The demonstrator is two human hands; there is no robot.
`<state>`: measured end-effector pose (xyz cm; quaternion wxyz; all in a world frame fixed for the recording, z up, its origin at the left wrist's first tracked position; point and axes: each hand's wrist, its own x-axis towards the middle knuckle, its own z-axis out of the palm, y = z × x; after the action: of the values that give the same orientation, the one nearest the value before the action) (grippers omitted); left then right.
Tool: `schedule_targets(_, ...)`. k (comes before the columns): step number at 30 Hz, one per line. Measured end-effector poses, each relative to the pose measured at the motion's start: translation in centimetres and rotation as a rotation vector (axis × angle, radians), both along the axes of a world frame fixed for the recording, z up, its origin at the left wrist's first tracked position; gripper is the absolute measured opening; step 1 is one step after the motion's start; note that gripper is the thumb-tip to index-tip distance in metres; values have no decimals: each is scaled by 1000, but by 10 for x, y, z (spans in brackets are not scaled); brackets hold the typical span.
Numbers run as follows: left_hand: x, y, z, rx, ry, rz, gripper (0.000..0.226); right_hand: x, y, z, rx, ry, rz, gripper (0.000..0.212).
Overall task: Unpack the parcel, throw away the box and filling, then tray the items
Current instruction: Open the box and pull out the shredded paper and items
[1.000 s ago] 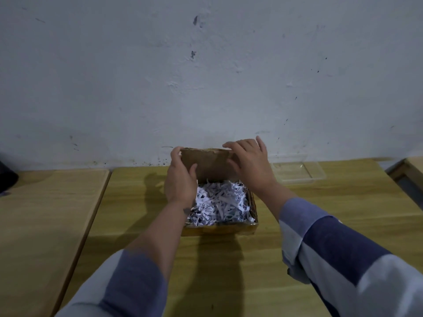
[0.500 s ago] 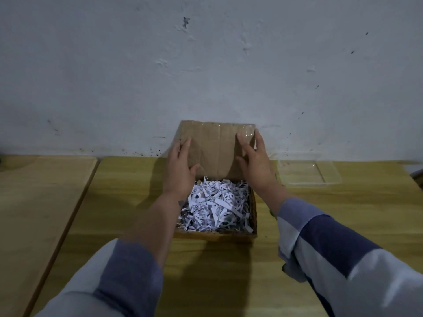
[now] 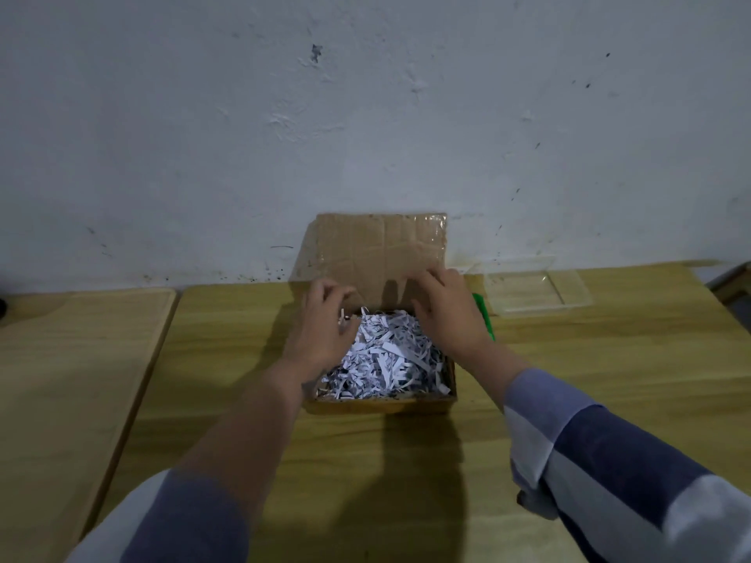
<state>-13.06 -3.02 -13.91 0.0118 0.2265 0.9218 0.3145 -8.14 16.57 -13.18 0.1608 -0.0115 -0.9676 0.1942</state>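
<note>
A brown cardboard box (image 3: 378, 404) sits on the wooden table, its lid (image 3: 378, 245) flipped up and leaning against the white wall. White shredded paper filling (image 3: 386, 359) fills the box and hides whatever lies beneath. My left hand (image 3: 321, 331) hovers over the box's left side, fingers curled over the paper. Over the right side is my right hand (image 3: 447, 314), its fingers spread just above the filling. Neither hand clearly holds anything. A clear plastic tray (image 3: 536, 288) lies at the back right by the wall.
A green object (image 3: 483, 314) lies on the table just right of the box, partly behind my right hand. A second wooden table (image 3: 73, 379) stands to the left, with a narrow gap between. The wall runs close behind the box.
The lid went from half raised to fully upright against the wall. Both hands let go of it and came down over the shredded paper.
</note>
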Motion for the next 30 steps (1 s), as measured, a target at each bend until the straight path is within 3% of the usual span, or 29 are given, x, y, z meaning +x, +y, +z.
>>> schedule_targets(2,2,-6,-2,-80,-118,-172,61,11,-6,-3,-100,-206,88,33)
schedule_targets(6,-3,-5,-3,-435,-233,-353,106,17,-20,-10,-17,-641,118,98)
schedule_targets(9,-2,1,-8,-612,-206,-399,121,12,-26,-16,71,-745,133,118)
schedule_targets(13,3,12,-11,-705,-202,-344,123,8,-33,-24,152,-733,128,99)
schedule_targets(22,11,18,-24,-716,-265,-325,110,7,-36,-38,168,-715,115,89)
schedule_targets(30,14,17,-12,-485,-228,-248,79,15,-39,-23,-1,-601,43,79)
